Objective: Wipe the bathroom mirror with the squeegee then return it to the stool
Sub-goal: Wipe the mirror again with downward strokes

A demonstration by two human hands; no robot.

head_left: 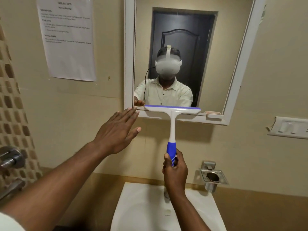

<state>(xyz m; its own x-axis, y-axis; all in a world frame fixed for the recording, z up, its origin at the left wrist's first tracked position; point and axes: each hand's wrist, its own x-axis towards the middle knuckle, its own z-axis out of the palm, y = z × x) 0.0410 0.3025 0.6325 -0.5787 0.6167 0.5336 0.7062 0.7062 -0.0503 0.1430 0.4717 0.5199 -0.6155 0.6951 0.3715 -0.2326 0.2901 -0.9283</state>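
Observation:
The white-framed bathroom mirror [233, 47] hangs on the beige wall above the sink. My right hand [175, 169] grips the blue handle of a white and blue squeegee [172, 120]. Its blade lies level along the mirror's bottom edge, over the lower frame. My left hand [119, 130] is flat with fingers together, its fingertips touching the frame's lower left corner. It holds nothing. The stool is not in view.
A white sink [143, 205] sits directly below my hands. A steel cup holder [212, 176] is fixed on the wall at the right, a switch plate [288, 128] further right. Steel tap fittings [11, 159] stick out at the left. A printed sheet [68, 39] hangs left of the mirror.

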